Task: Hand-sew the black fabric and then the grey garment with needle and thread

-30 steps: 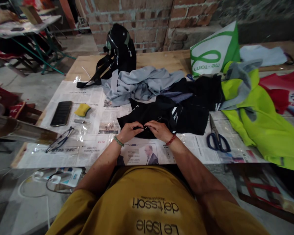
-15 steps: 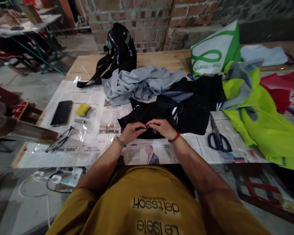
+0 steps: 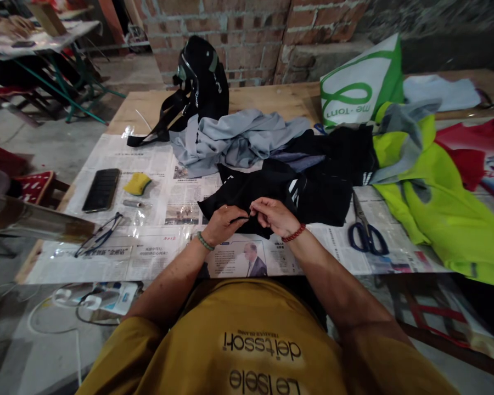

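A black garment with white stripes [image 3: 321,198] lies in front of me on the newspaper. My left hand [image 3: 225,225], a green bead bracelet on its wrist, is closed, with thumb and forefinger pinching an edge of the black cloth. Close by on its right, my right hand [image 3: 275,216], wearing a red bracelet, is also closed in a pinch. Something thin and tiny shows at its fingertips, too small to make out. The two sets of fingertips are a small gap apart, above the cloth.
Dark-handled scissors [image 3: 367,237] lie to the right, beside a yellow-green garment [image 3: 444,203]. Leftward are a phone [image 3: 101,190], a sponge [image 3: 138,184], glasses [image 3: 102,235] and a clear cylinder [image 3: 37,218]. Grey cloth [image 3: 242,137], a black bag [image 3: 206,82] and a white-green bag [image 3: 360,88] stand behind.
My right fingertips have drawn slightly up and away from my left ones, widening the gap between them. My left hand stays almost in place on the black garment.
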Demonstrator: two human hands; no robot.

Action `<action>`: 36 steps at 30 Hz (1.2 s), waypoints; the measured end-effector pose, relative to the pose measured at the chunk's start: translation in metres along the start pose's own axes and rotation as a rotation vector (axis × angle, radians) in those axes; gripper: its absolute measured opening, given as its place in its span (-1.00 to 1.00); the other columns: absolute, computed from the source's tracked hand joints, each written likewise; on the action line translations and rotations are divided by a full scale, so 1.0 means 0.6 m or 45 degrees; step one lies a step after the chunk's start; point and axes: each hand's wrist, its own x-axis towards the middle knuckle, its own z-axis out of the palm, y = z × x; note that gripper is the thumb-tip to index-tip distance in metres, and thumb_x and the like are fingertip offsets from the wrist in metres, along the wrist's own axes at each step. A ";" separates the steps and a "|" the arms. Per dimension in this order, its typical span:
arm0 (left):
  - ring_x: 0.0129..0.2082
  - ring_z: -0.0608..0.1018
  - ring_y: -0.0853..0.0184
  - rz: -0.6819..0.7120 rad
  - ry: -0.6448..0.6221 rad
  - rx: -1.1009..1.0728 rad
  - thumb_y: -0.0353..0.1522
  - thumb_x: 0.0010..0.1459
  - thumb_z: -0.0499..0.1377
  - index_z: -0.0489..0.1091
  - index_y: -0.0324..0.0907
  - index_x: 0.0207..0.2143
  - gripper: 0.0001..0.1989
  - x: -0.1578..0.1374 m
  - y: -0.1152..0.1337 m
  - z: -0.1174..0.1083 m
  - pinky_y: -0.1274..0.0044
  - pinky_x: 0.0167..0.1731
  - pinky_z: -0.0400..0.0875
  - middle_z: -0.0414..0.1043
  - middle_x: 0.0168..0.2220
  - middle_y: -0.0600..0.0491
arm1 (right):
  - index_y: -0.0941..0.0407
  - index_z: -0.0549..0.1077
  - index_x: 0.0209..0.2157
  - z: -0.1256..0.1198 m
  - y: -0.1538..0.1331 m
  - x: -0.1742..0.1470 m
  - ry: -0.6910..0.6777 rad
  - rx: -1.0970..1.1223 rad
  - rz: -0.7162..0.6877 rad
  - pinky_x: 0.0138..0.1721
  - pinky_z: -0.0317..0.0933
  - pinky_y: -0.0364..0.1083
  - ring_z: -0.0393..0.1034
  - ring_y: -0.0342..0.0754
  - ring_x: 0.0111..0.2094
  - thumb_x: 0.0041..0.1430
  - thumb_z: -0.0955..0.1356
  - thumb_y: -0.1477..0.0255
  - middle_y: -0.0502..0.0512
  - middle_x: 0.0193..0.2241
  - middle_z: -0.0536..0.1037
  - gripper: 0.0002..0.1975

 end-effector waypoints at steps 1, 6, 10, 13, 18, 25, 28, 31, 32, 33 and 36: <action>-0.31 0.54 0.37 0.022 -0.006 0.025 -0.33 0.19 0.12 0.47 -0.17 -0.29 -0.85 -0.001 -0.002 0.001 0.51 -0.20 0.35 0.55 -0.34 0.02 | 0.17 0.35 -0.50 0.002 0.002 0.002 0.008 -0.027 -0.003 -0.80 -0.18 -0.27 0.09 -0.34 -0.80 -0.08 0.41 0.19 -0.10 -0.63 0.40 -0.68; -0.29 0.54 0.37 0.115 0.028 0.104 -0.34 0.22 0.09 0.45 -0.18 -0.29 -0.84 -0.004 -0.009 0.010 0.52 -0.21 0.34 0.55 -0.32 0.01 | 0.15 0.33 -0.59 0.017 0.015 0.009 0.140 -0.190 -0.009 -0.79 -0.20 -0.26 0.00 -0.34 -0.78 -0.03 0.37 0.23 -0.15 -0.73 0.22 -0.71; -0.30 0.54 0.38 0.115 0.063 0.114 -0.33 0.23 0.08 0.44 -0.19 -0.29 -0.83 -0.003 -0.009 0.014 0.52 -0.21 0.34 0.54 -0.33 0.01 | 0.14 0.30 -0.61 0.022 0.022 0.009 0.175 -0.194 -0.052 -0.74 -0.22 -0.26 -0.05 -0.32 -0.74 -0.02 0.34 0.24 -0.16 -0.75 0.16 -0.72; -0.30 0.53 0.38 0.083 0.080 0.112 -0.31 0.23 0.08 0.44 -0.18 -0.30 -0.83 -0.002 -0.006 0.017 0.52 -0.19 0.35 0.53 -0.34 0.02 | 0.13 0.29 -0.63 0.020 0.024 0.008 0.155 -0.196 -0.094 -0.70 -0.20 -0.24 -0.04 -0.30 -0.71 -0.06 0.34 0.22 -0.15 -0.75 0.16 -0.71; -0.29 0.53 0.36 0.044 0.119 0.082 -0.30 0.23 0.08 0.45 -0.17 -0.31 -0.82 -0.003 0.001 0.024 0.50 -0.18 0.36 0.53 -0.33 0.00 | 0.13 0.28 -0.65 0.017 0.025 0.011 0.139 -0.228 -0.165 -0.65 -0.16 -0.23 0.00 -0.27 -0.65 -0.11 0.35 0.15 -0.12 -0.73 0.19 -0.66; -0.29 0.53 0.36 -0.029 0.177 0.043 -0.33 0.21 0.10 0.46 -0.16 -0.30 -0.84 -0.003 0.006 0.028 0.51 -0.19 0.40 0.52 -0.33 0.01 | 0.13 0.27 -0.65 0.015 0.028 0.012 0.127 -0.249 -0.218 -0.62 -0.16 -0.22 -0.04 -0.28 -0.64 -0.10 0.33 0.13 -0.13 -0.73 0.16 -0.64; -0.29 0.53 0.37 -0.102 0.200 -0.014 -0.35 0.20 0.10 0.46 -0.16 -0.30 -0.85 0.000 0.001 0.027 0.53 -0.21 0.41 0.51 -0.33 0.02 | 0.14 0.26 -0.65 0.021 0.035 0.010 0.125 -0.285 -0.274 -0.62 -0.19 -0.22 -0.07 -0.29 -0.64 -0.07 0.33 0.12 -0.15 -0.72 0.11 -0.63; -0.31 0.52 0.39 -0.153 0.209 -0.095 -0.36 0.16 0.13 0.46 -0.17 -0.31 -0.88 0.004 -0.008 0.023 0.55 -0.25 0.40 0.51 -0.34 0.03 | 0.13 0.29 -0.60 0.026 0.043 0.010 0.131 -0.303 -0.214 -0.66 -0.20 -0.23 -0.09 -0.29 -0.68 -0.01 0.31 0.13 -0.16 -0.73 0.06 -0.65; -0.33 0.52 0.39 -0.181 0.203 -0.132 -0.36 0.15 0.15 0.46 -0.18 -0.32 -0.89 0.006 -0.011 0.020 0.56 -0.26 0.40 0.51 -0.35 0.04 | 0.12 0.31 -0.58 0.025 0.044 0.011 0.115 -0.307 -0.177 -0.69 -0.19 -0.23 -0.08 -0.28 -0.70 0.00 0.30 0.14 -0.17 -0.74 0.06 -0.67; -0.33 0.51 0.40 -0.221 0.195 -0.174 -0.36 0.13 0.16 0.46 -0.19 -0.33 -0.89 0.007 -0.013 0.017 0.56 -0.27 0.40 0.50 -0.35 0.04 | 0.12 0.34 -0.54 0.023 0.044 0.013 0.104 -0.310 -0.161 -0.70 -0.15 -0.23 -0.04 -0.28 -0.71 0.02 0.29 0.16 -0.16 -0.73 0.10 -0.69; -0.36 0.50 0.40 -0.419 0.189 -0.328 -0.33 0.10 0.18 0.46 -0.20 -0.34 -0.87 0.010 -0.018 0.007 0.56 -0.30 0.39 0.50 -0.37 0.06 | 0.12 0.42 -0.32 0.004 0.037 0.018 0.176 -0.318 -0.292 -0.67 0.06 -0.22 0.14 -0.28 -0.68 0.07 0.27 0.23 -0.06 -0.52 0.39 -0.74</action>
